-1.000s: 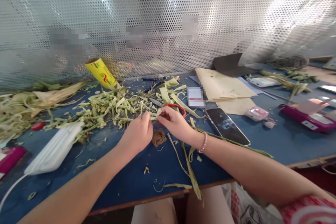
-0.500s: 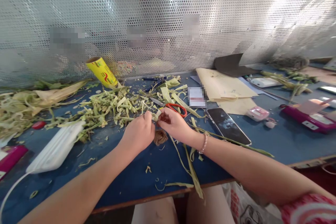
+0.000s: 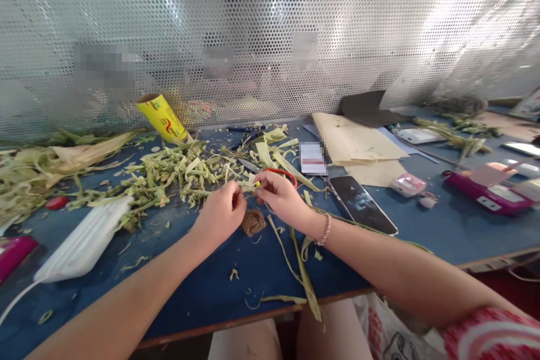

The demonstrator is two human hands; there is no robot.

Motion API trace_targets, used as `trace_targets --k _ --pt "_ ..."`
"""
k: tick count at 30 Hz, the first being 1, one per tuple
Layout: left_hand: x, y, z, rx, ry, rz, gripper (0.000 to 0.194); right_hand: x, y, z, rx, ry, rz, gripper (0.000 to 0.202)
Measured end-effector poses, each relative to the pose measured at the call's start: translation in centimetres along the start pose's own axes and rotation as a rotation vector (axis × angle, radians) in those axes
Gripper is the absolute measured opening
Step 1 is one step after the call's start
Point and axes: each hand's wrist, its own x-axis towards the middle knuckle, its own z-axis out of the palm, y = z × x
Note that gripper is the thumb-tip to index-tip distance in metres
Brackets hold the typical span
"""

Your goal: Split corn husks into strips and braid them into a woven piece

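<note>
My left hand [image 3: 223,208] is closed in a pinch above the blue table. Close beside it, my right hand [image 3: 282,198], with a beaded bracelet at the wrist, has its fingers curled together. A short pale green plant strip [image 3: 247,184] runs between the fingertips of both hands, with a small yellow spot at its right end. Fingers hide much of the strip. Just below the hands lies a small brown coil of cord [image 3: 253,223]. Scissors [image 3: 251,166] with red-orange handles lie behind the right hand, which partly covers them.
Heaped plant scraps [image 3: 172,174] spread behind and left. A yellow tube [image 3: 162,118] leans by the perforated metal screen [image 3: 261,22]. Rightward lie a phone [image 3: 361,202], brown paper [image 3: 358,140], a pink case [image 3: 409,184] and a magenta power strip [image 3: 485,191]. A white device [image 3: 84,242] lies left.
The hands have drawn slightly apart, showing more of the strip and its yellow spot. The view has shifted a little; the things on the table look unmoved.
</note>
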Motion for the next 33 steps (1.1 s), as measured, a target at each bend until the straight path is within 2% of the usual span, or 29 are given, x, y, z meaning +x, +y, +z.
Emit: trace_targets --k 6,13,19,25,31,33 --pt "0.16 -0.33 0.24 -0.169 0.007 0.021 0.015 0.1 0.29 -0.19 0.034 0.009 -0.008 0.017" --pt "0.32 -0.58 0.29 -0.304 -0.041 -0.054 0.013 -0.09 0.07 -0.25 0.012 0.063 -0.036 0.016" --pt "0.29 -0.42 -0.38 -0.329 0.001 -0.062 0.013 -0.09 -0.44 -0.62 0.013 0.098 -0.022 0.016" --pt "0.3 -0.87 -0.3 -0.322 0.068 -0.061 0.013 0.2 -0.49 -0.74 0.045 0.088 0.005 0.016" --pt "0.17 -0.78 0.15 -0.263 0.057 0.019 0.013 0.16 -0.34 -0.7 0.047 0.01 -0.004 0.01" --pt "0.01 -0.64 0.25 -0.253 0.054 0.061 0.011 0.0 -0.46 -0.61 -0.032 0.033 -0.059 0.019"
